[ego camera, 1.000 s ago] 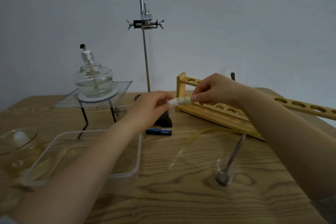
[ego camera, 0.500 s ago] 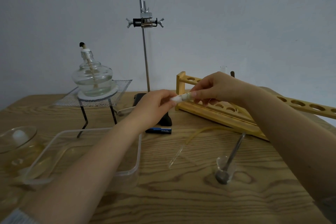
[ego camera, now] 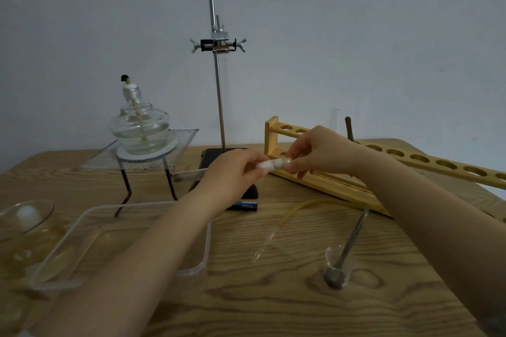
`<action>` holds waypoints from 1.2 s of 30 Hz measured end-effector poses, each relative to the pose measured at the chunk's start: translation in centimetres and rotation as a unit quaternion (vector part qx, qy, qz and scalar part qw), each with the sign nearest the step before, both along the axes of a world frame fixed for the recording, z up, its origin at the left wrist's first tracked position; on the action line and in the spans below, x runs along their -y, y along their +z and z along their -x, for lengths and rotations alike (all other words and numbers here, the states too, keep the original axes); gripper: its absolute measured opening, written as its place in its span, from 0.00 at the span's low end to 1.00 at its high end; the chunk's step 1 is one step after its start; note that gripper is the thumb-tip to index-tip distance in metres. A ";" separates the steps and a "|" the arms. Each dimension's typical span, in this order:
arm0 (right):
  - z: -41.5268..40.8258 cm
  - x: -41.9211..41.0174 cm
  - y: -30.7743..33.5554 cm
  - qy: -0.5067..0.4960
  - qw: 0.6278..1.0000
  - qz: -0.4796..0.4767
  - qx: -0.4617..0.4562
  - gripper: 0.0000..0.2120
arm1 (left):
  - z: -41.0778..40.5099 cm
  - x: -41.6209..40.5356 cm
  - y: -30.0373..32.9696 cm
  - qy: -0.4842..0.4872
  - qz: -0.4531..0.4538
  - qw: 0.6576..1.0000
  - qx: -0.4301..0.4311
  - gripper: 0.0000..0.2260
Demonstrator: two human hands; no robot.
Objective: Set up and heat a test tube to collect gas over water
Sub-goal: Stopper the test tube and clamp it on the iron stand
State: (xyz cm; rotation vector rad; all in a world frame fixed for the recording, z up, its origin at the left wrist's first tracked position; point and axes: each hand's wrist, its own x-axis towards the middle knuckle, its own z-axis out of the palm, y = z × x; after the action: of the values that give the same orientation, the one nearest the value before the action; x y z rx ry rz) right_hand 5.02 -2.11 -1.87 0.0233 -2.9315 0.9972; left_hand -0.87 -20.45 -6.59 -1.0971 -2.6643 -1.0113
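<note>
You are fitting the stopper [ego camera: 271,165] into the test tube [ego camera: 191,174], held level above the counter [ego camera: 273,295]: your left hand [ego camera: 232,172] is grasping the tube, your right hand [ego camera: 315,152] is pinching the stopper. Next, I judge, you are needing the clamp [ego camera: 218,45]. Count: one lamp [ego camera: 138,128], one rack [ego camera: 383,161], one trough [ego camera: 123,243].

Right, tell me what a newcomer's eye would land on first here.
First, the two hands meeting mid-table: the left hand and right hand both pinch a small white stopper in front of the wooden test tube rack. Behind them the retort stand rises with an empty clamp. At the left, a glass spirit lamp sits unlit on a wire-mesh tripod.
</note>
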 end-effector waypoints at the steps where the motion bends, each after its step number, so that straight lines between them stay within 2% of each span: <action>1: 0.0 0.1 0.0 0.001 1.000 -0.014 -0.002 0.05 | 0.2 -0.1 0.0 -0.002 0.003 1.000 0.002 0.14; 5: 0.2 0.9 0.3 0.019 0.995 -0.097 -0.028 0.09 | 0.2 -0.3 0.2 -0.012 -0.003 1.000 -0.006 0.13; 9: 0.2 1.1 1.0 0.012 0.995 -0.087 -0.052 0.09 | 0.0 -0.2 1.4 -0.010 -0.009 1.000 -0.010 0.14; 14: -0.6 0.6 2.8 -0.014 0.990 -0.100 -0.096 0.08 | -0.7 1.0 4.2 0.004 -0.009 0.994 -0.105 0.16; 19: -2.3 -0.2 5.5 -0.043 0.977 -0.134 -0.159 0.12 | -0.9 3.0 7.2 0.039 -0.004 0.983 -0.179 0.16; 27: -4.1 -0.4 7.9 -0.107 0.958 -0.091 -0.251 0.10 | -1.5 5.2 10.2 0.101 -0.047 0.970 -0.218 0.17; 32: -4.3 -0.3 8.8 -0.158 0.931 -0.165 -0.284 0.12 | -1.3 5.6 11.4 0.114 -0.051 0.972 -0.201 0.17; 36: -4.5 -0.5 9.1 -0.194 0.920 -0.174 -0.292 0.12 | -0.9 5.2 11.6 0.112 -0.049 0.974 -0.189 0.18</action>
State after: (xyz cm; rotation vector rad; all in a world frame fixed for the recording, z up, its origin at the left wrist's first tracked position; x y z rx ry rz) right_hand 9.49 -1.65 7.24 -0.2027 -2.3791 0.3241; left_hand 0.00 -25.64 4.99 -0.8459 -2.3393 -0.7913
